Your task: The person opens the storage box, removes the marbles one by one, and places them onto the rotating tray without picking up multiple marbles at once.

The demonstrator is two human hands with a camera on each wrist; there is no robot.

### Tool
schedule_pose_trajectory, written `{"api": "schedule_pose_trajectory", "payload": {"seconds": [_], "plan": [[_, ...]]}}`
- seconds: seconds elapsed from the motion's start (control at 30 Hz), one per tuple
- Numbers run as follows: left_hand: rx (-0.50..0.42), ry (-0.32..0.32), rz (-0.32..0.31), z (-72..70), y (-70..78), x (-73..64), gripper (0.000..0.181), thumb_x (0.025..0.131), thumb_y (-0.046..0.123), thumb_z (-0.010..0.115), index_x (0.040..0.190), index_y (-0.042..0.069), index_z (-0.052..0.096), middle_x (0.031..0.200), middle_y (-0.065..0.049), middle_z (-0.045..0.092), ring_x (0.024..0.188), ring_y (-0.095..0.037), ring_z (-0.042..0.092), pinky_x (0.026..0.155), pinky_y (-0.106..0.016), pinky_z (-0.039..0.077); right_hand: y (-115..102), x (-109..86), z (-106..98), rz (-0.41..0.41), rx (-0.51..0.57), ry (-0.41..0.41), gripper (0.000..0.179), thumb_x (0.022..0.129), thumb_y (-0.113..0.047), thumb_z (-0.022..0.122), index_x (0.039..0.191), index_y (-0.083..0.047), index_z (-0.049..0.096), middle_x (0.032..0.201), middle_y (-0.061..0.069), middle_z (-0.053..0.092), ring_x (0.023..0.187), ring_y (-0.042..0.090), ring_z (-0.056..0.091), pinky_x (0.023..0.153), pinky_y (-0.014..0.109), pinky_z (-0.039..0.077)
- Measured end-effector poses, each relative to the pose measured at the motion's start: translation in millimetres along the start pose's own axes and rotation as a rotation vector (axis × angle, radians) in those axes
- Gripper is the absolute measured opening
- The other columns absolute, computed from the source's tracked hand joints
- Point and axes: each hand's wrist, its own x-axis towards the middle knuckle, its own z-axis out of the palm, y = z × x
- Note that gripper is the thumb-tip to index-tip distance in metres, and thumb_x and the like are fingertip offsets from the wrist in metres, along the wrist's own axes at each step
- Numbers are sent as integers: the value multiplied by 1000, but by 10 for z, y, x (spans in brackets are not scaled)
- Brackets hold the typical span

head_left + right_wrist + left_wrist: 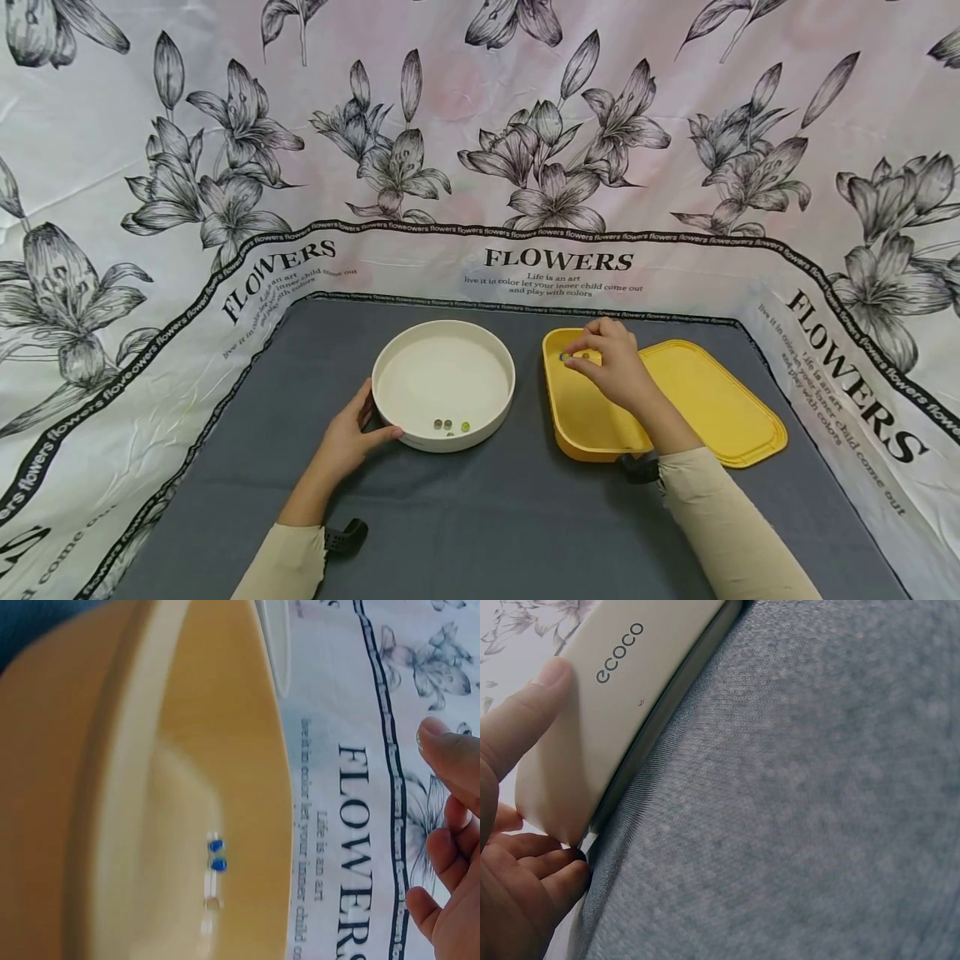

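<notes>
My left hand holds the near left side of a round cream tray. Its thumb lies along the outer wall marked "ecoco", and the fingertips curl in at the base edge. Several small glass marbles lie inside near the front rim. Over a yellow plastic box hovers my right hand, thumb and fingers apart in the right wrist view, nothing seen between them. On the box floor sit two blue marbles and an amber one.
A yellow lid lies to the right of the box, partly behind my right forearm. Dark grey cloth covers the table. Behind and at both sides hangs a flower-printed curtain.
</notes>
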Motion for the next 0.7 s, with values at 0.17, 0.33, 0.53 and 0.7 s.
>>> {"api": "schedule_pose_trajectory", "payload": {"seconds": [0.17, 0.33, 0.53, 0.7], "plan": [[13, -3, 0, -7, 19, -3, 115, 82, 38, 87, 166, 13, 12, 168, -16, 24, 154, -32, 28, 123, -48, 32, -103, 51, 107, 18, 8, 27, 14, 89, -16, 82, 103, -12, 81, 111, 8, 55, 109, 30, 44, 95, 53, 31], [12, 4, -3, -7, 24, -10, 114, 82, 36, 87, 166, 13, 13, 168, -15, 24, 154, -31, 27, 123, -46, 32, -246, 120, 151, 29, 94, 26, 13, 91, -15, 80, 104, -12, 81, 109, 7, 53, 108, 28, 42, 90, 45, 34], [3, 5, 5, -3, 17, -2, 114, 83, 35, 87, 166, 13, 13, 168, -15, 24, 155, -32, 26, 123, -46, 31, -405, 218, 200, 34, 139, 15, 13, 91, -15, 80, 104, -11, 81, 105, 7, 50, 106, 26, 40, 86, 40, 33], [2, 4, 3, -5, 7, -1, 114, 83, 35, 87, 166, 12, 12, 168, -15, 23, 155, -31, 26, 124, -46, 31, -503, 301, 257, 49, 158, 8, 13, 92, -16, 79, 103, -12, 81, 105, 5, 50, 106, 25, 41, 86, 40, 34]]}}
